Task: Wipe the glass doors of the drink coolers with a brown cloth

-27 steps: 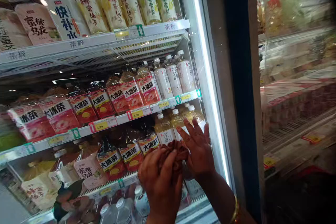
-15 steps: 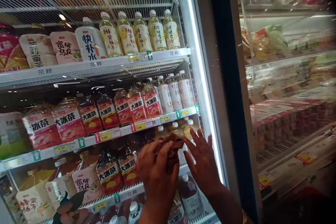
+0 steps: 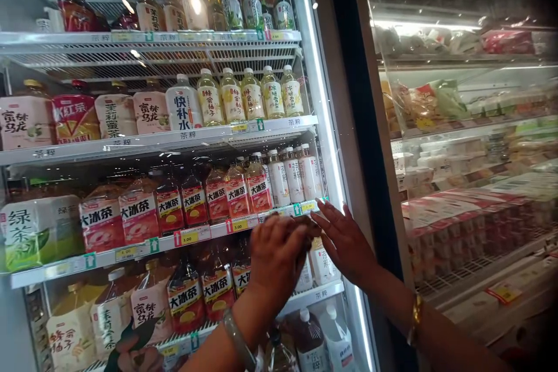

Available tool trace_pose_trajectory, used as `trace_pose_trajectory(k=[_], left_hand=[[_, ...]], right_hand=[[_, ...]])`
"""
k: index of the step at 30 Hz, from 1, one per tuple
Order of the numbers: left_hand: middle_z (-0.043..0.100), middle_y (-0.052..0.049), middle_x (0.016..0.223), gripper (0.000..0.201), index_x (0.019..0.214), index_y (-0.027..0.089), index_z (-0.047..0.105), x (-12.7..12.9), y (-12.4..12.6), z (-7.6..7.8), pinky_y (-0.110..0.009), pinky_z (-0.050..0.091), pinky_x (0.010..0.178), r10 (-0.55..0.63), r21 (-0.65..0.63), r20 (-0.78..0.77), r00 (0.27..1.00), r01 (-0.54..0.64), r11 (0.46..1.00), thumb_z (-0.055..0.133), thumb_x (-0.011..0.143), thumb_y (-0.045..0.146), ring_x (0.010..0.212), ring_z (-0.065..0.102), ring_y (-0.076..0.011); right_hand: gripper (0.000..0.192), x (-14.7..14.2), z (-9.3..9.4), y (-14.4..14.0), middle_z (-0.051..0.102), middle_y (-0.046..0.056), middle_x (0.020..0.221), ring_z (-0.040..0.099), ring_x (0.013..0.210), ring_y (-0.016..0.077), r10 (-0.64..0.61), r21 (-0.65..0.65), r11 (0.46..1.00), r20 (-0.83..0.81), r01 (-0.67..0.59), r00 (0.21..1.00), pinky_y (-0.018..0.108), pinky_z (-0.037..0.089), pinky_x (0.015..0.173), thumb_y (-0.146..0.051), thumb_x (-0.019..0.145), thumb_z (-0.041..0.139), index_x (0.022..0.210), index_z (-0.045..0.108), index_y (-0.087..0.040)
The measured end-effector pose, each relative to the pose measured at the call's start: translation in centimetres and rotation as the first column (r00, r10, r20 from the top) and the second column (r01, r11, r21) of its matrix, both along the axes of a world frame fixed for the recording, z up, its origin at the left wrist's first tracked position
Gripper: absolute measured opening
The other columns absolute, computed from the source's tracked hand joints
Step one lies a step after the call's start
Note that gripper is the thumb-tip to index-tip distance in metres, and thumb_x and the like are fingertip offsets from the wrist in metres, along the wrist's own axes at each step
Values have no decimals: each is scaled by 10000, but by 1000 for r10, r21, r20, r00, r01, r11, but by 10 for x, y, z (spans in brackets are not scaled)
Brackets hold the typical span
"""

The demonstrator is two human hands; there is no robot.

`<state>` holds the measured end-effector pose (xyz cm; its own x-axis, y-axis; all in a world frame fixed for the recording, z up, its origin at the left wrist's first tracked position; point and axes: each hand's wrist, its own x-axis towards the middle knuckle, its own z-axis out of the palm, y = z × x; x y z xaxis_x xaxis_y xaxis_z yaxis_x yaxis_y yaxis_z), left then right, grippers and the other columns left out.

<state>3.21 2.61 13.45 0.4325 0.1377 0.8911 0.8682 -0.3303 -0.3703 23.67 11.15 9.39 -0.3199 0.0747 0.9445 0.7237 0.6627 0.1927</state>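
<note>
My left hand [image 3: 279, 258], with a pale bangle [image 3: 238, 337] at its wrist, is closed on a brown cloth [image 3: 310, 225]. Most of the cloth is hidden behind the fingers. Close beside it on the right, my right hand [image 3: 346, 241] has its fingers stretched out and spread, with the fingertips near the cloth. A gold bracelet [image 3: 415, 318] circles that wrist. Both hands are up at the glass front of a lit drinks fridge. Behind them stand white-labelled bottles [image 3: 322, 261] on a lower shelf, partly covered by the hands.
Shelves hold red-labelled iced tea bottles [image 3: 140, 209], yellowish bottles [image 3: 253, 96] and a green tea pack [image 3: 39, 226]. A bright light strip [image 3: 325, 99] and dark frame [image 3: 357, 81] edge the fridge. To the right, another chilled case [image 3: 475, 209] holds packaged goods.
The view has tilted up, bringing a higher shelf of bottles into sight. Both hands have shifted rightwards, the cloth still in the left, and more of the forearms shows.
</note>
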Motion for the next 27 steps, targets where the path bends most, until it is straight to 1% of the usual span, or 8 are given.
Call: trace_pose_trajectory(k=[5, 10, 12, 14, 18, 20, 23, 27], left_hand=[[719, -32, 1207, 188, 1127, 283, 708, -5, 1, -6, -433, 362, 1078, -47, 19, -296, 954, 55, 998, 709, 940, 289, 1191, 583, -248], [687, -84, 1236, 326, 1178, 279, 702, -5, -3, 58, -485, 421, 999, 89, 1, 60, 994, -89, 996, 769, 861, 244, 1200, 575, -327], [671, -101, 1239, 365, 1175, 268, 702, 0, -4, 67, -501, 436, 985, 117, 0, 188, 975, -119, 993, 786, 822, 223, 1192, 576, -344], [676, -94, 1200, 345, 1162, 258, 696, 7, -4, 56, -494, 447, 969, 110, -29, 155, 982, -107, 994, 777, 827, 233, 1155, 588, -332], [696, -59, 1120, 156, 1090, 241, 677, 7, -5, 18, -444, 445, 971, 35, -74, -261, 965, -56, 996, 681, 942, 292, 1110, 601, -275], [697, -51, 1117, 134, 1098, 239, 674, 1, -5, 20, -428, 436, 1001, 9, -62, -445, 895, -41, 997, 649, 974, 283, 1113, 603, -253], [702, -75, 1158, 216, 1168, 226, 678, -5, -4, 59, -444, 432, 1022, 57, -11, -468, 882, -70, 997, 671, 956, 267, 1141, 596, -274], [700, -114, 1193, 299, 1165, 238, 700, 2, 2, 107, -487, 457, 951, 164, 14, -111, 980, -163, 987, 752, 877, 301, 1137, 600, -334]], right_hand=[[613, 4, 18, -7, 402, 20, 1680, 274, 1614, 198, 37, -3, 999, 6, -37, 999, 544, 260, 1340, -166, 1022, 458, 1611, 362, -303], [584, -6, 52, -14, 385, 12, 1687, 298, 1607, 211, 44, 5, 999, 31, -45, 999, 550, 268, 1337, -214, 1046, 446, 1615, 361, -314], [559, -13, 63, -14, 385, 17, 1687, 287, 1611, 219, 48, 4, 999, -1, -48, 999, 554, 266, 1336, -214, 1050, 432, 1602, 393, -288], [543, -19, 68, -14, 388, 24, 1685, 287, 1612, 230, 51, 4, 999, -13, -51, 999, 574, 261, 1332, -200, 1046, 418, 1584, 426, -266], [539, -21, 60, -10, 402, 37, 1678, 327, 1597, 241, 41, -7, 999, 42, -40, 998, 606, 267, 1319, -166, 1028, 424, 1556, 471, -267], [528, -18, 55, -8, 400, 42, 1679, 335, 1593, 241, 29, -6, 1000, 65, -29, 997, 607, 276, 1315, -178, 1028, 445, 1546, 485, -275], [514, -12, 60, -7, 403, 36, 1677, 330, 1595, 247, 14, 3, 1000, 89, -15, 996, 613, 283, 1311, -229, 1044, 467, 1554, 471, -295], [531, -9, 84, -11, 395, 37, 1681, 311, 1603, 234, -5, -23, 1000, 3, 5, 1000, 597, 265, 1326, -212, 1049, 417, 1576, 443, -272]])
